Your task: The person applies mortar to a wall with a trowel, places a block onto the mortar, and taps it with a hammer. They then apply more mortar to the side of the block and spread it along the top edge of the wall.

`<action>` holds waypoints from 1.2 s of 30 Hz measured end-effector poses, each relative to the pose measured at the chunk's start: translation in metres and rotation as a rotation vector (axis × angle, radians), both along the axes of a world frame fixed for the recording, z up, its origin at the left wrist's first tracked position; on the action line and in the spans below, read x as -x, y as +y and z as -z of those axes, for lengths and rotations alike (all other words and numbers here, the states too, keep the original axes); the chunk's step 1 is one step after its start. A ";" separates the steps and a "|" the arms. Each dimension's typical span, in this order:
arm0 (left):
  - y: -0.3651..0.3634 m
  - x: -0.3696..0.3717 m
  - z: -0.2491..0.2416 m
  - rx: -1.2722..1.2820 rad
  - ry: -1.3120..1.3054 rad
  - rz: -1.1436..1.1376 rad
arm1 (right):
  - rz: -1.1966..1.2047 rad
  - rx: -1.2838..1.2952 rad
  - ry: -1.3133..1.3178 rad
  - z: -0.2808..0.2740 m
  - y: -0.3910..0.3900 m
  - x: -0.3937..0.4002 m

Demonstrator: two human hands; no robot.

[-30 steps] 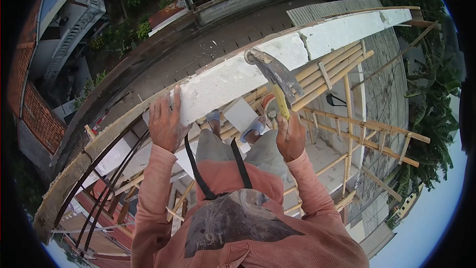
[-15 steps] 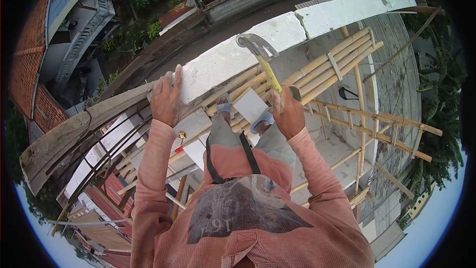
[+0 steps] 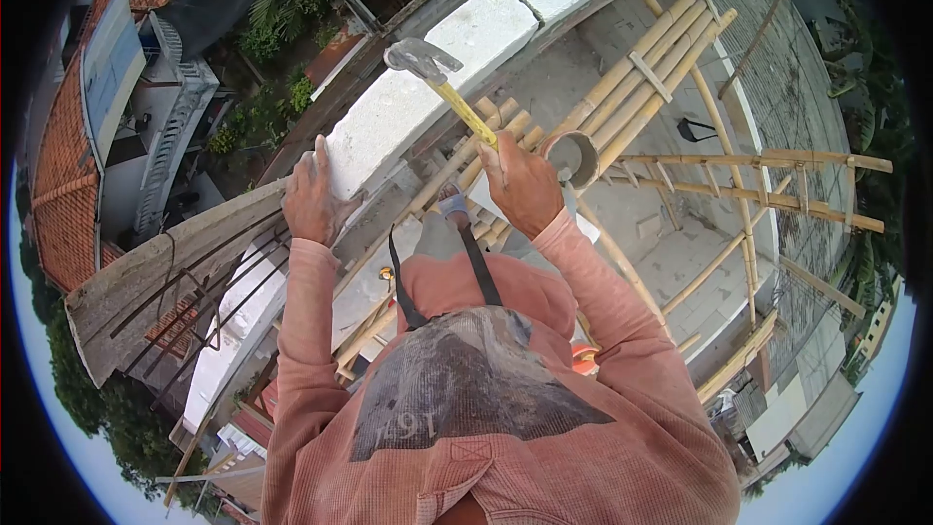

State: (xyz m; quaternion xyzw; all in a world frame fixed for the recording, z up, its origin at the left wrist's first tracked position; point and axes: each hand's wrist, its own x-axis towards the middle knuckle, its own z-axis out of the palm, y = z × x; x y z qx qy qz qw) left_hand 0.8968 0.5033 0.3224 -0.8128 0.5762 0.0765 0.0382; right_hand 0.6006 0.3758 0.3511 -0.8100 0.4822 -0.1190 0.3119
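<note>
My right hand is wrapped round the yellow handle of a claw hammer. The hammer's metal head is raised over the white block, toward its far edge; whether it touches cannot be made out. At the near end of that block my left hand lies with fingers stretched out, against the block's end face and top edge. A round, open-topped container is just right of my right hand, partly behind it.
Bamboo scaffold poles run below, with a bamboo ladder at the right. A concrete beam and bare rebar extend to the left. Beyond the wall, the ground with plants lies far below.
The view has turned and shifted. The hammer has moved left and farther out along the block. More of the round container shows beside my right hand. My left hand stays at the block's end.
</note>
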 end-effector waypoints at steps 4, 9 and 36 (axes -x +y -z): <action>-0.005 0.001 -0.006 -0.046 -0.021 -0.032 | 0.018 -0.101 0.032 0.008 0.006 -0.005; 0.004 0.001 -0.003 -0.040 -0.007 -0.035 | 0.108 -0.163 -0.126 0.018 0.021 0.012; 0.043 0.008 -0.007 0.225 0.028 0.047 | -0.058 0.038 0.198 0.015 0.024 -0.026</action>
